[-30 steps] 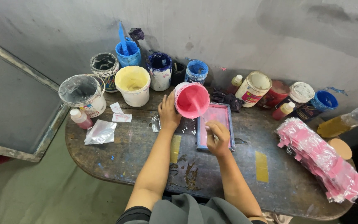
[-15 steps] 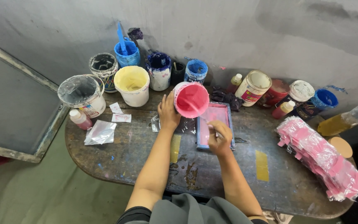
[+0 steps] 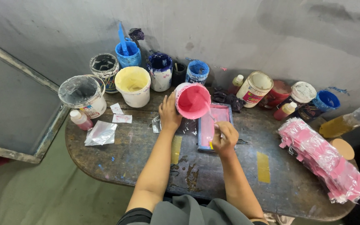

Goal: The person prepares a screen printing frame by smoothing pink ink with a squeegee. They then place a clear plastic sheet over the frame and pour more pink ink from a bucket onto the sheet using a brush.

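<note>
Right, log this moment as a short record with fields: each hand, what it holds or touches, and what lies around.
left hand: grips the side of a tilted pink paint tub, its open mouth facing the camera
right hand: holds a thin stick that reaches up into the tub
under the hands: small blue-framed screen coated in pink, flat on the table
back row: yellow tub, blue tubs, lidded jars against the wall
right side: stack of pink bagged pieces
left side: large grey frame leaning by the table
</note>
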